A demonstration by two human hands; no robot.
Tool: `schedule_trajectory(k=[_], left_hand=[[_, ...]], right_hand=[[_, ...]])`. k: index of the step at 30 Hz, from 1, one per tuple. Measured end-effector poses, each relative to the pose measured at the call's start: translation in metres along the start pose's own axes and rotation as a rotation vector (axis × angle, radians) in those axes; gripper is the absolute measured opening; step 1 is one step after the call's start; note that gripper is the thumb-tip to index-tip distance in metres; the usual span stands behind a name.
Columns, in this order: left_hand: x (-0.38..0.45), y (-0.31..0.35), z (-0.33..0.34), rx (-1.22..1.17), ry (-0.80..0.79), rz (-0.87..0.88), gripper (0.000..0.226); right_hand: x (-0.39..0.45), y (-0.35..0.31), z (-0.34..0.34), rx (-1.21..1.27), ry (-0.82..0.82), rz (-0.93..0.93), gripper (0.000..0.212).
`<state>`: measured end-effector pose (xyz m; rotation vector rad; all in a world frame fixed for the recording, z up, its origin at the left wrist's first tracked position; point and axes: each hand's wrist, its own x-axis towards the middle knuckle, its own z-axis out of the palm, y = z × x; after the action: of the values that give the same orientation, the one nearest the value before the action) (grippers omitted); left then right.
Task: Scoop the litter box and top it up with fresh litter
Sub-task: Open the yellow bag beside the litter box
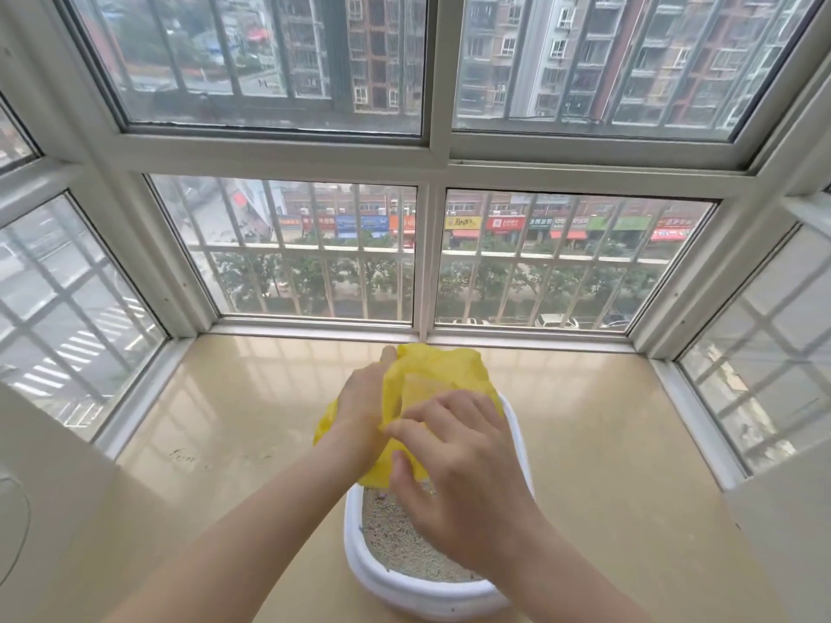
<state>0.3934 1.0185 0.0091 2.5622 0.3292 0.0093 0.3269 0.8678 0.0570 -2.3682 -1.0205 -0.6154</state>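
A white oval litter box [395, 586] sits on the beige bay-window ledge, low in the centre of the head view. Grey-beige litter [395, 537] fills its near part. Above its far half hangs a thin yellow plastic bag [445, 370]. My left hand [364, 402] grips the bag's left side, fingers hidden behind the plastic. My right hand [454, 469] pinches the bag's lower edge with curled fingers, over the middle of the box. The far end of the box is hidden by the bag and my hands.
The polished beige ledge [216, 420] spreads to both sides of the box, with a few dark specks on its left part. Barred windows [422, 254] close it in at the back and on both sides. White wall corners stand at the lower left and lower right.
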Motion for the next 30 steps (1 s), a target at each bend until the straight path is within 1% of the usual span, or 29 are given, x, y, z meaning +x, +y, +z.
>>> schedule_trajectory(k=[1,2,3,4,5,6,7,8,9,10,11,12,13,15,16,17,18,19,20,21,22,23,24,25,26,27,28,29,30], left_hand=[[0.002,0.002,-0.003,0.025,0.029,0.007,0.01],[0.003,0.001,-0.005,0.036,0.021,-0.005,0.014],[-0.001,0.002,-0.01,-0.016,0.053,0.015,0.015],[-0.005,-0.001,-0.011,-0.067,0.057,0.034,0.014],[-0.01,-0.004,-0.012,-0.144,0.089,0.073,0.013],[-0.016,-0.005,-0.014,-0.214,0.103,0.082,0.015],[-0.021,-0.009,-0.012,-0.258,0.124,0.119,0.018],[-0.026,-0.01,-0.012,-0.286,0.134,0.146,0.018],[-0.031,-0.011,-0.01,-0.297,0.142,0.185,0.015],[-0.036,-0.011,-0.007,-0.3,0.144,0.211,0.017],[-0.04,-0.011,-0.005,-0.307,0.153,0.229,0.024],[-0.043,-0.012,-0.003,-0.314,0.158,0.21,0.03],[-0.043,-0.014,-0.002,-0.316,0.172,0.173,0.031],[-0.037,-0.019,-0.002,-0.328,0.231,0.046,0.033],[-0.034,-0.022,-0.003,-0.334,0.248,-0.013,0.032],[-0.032,-0.024,-0.004,-0.323,0.259,-0.052,0.029],[-0.03,-0.024,-0.005,-0.31,0.265,-0.074,0.026],[-0.029,-0.023,-0.005,-0.293,0.278,-0.071,0.023],[-0.03,-0.02,-0.004,-0.291,0.284,-0.059,0.02],[-0.03,-0.017,-0.002,-0.297,0.285,-0.034,0.019],[-0.033,-0.011,0.0,-0.315,0.27,-0.007,0.021],[-0.035,-0.007,0.002,-0.336,0.246,0.024,0.024],[-0.038,-0.005,0.004,-0.357,0.215,0.059,0.025],[-0.04,-0.004,0.006,-0.37,0.194,0.102,0.022],[-0.042,-0.003,0.007,-0.38,0.177,0.141,0.018],[-0.045,-0.003,0.008,-0.41,0.157,0.168,0.013],[-0.048,-0.003,0.007,-0.474,0.117,0.17,0.012],[-0.05,-0.004,0.006,-0.578,0.055,0.15,0.017],[-0.052,-0.002,0.004,-0.702,-0.018,0.118,0.022]], right_hand=[[-0.004,0.003,0.008,-0.09,-0.042,0.073,0.034],[-0.005,0.01,0.015,-0.197,-0.082,0.184,0.051],[-0.003,0.022,0.021,-0.284,-0.103,0.297,0.066],[0.0,0.035,0.025,-0.314,-0.079,0.415,0.075],[0.004,0.049,0.026,-0.256,-0.04,0.572,0.08],[0.009,0.061,0.024,-0.085,-0.003,0.745,0.082],[0.017,0.07,0.018,0.213,-0.021,0.937,0.082],[0.025,0.074,0.012,0.601,-0.036,1.074,0.081],[0.03,0.075,0.009,0.951,-0.06,1.158,0.073],[0.032,0.076,0.01,1.157,-0.071,1.168,0.055],[0.034,0.076,0.011,1.191,-0.092,1.134,0.032],[0.034,0.077,0.015,1.139,-0.09,1.124,0.016],[0.032,0.078,0.02,1.07,-0.049,1.146,0.015],[0.025,0.079,0.025,0.878,0.033,1.163,0.029],[0.02,0.077,0.025,0.776,0.13,1.12,0.031],[0.014,0.069,0.022,0.697,0.279,1.032,0.028],[0.007,0.06,0.019,0.631,0.434,0.881,0.022],[0.003,0.047,0.016,0.566,0.516,0.697,0.016],[0.001,0.033,0.016,0.479,0.501,0.512,0.012],[-0.002,0.025,0.022,0.388,0.423,0.349,0.014],[-0.002,0.021,0.03,0.305,0.318,0.263,0.023],[0.001,0.023,0.039,0.218,0.211,0.272,0.041],[0.008,0.029,0.045,0.123,0.136,0.346,0.063],[0.016,0.038,0.047,0.046,0.087,0.459,0.084],[0.024,0.046,0.043,0.034,0.034,0.569,0.098],[0.031,0.056,0.038,0.141,-0.024,0.661,0.106],[0.037,0.066,0.036,0.35,-0.082,0.753,0.109],[0.04,0.076,0.036,0.595,-0.117,0.832,0.108],[0.041,0.083,0.039,0.781,-0.124,0.893,0.099]])
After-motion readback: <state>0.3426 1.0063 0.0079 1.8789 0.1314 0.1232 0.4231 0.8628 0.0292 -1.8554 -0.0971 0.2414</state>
